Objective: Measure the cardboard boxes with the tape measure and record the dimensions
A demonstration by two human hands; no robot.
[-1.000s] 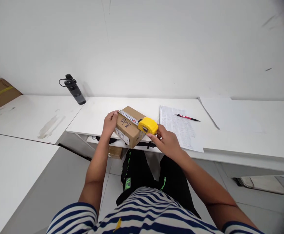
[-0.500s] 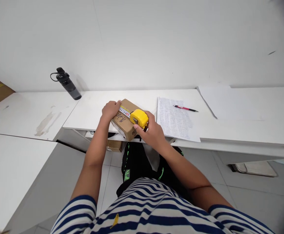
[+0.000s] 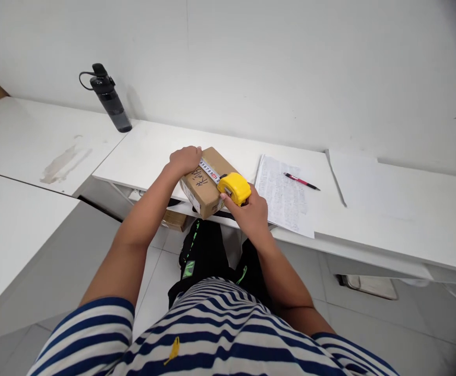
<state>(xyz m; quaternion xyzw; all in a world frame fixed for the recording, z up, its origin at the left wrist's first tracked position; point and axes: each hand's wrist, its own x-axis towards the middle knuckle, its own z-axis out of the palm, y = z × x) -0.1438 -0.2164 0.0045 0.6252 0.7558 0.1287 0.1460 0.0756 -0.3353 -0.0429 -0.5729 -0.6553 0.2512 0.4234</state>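
Observation:
A small brown cardboard box [image 3: 202, 190] with black writing sits at the near edge of a white desk [image 3: 149, 151]. My left hand [image 3: 185, 158] rests curled on the box's far left corner, pinning the end of a white measuring tape [image 3: 209, 171]. The tape runs across the box top to a yellow tape measure case [image 3: 234, 188]. My right hand [image 3: 251, 214] is closed around that case at the box's right corner.
A sheet covered in handwriting [image 3: 284, 196] lies to the right of the box with a red pen [image 3: 301, 181] on it. A further blank sheet [image 3: 357, 180] lies farther right. A black water bottle [image 3: 109, 99] stands at the back left by the wall.
The tape showing on the box has become shorter and the yellow case sits closer to my left hand. The view has swung left and down, so the desk appears tilted.

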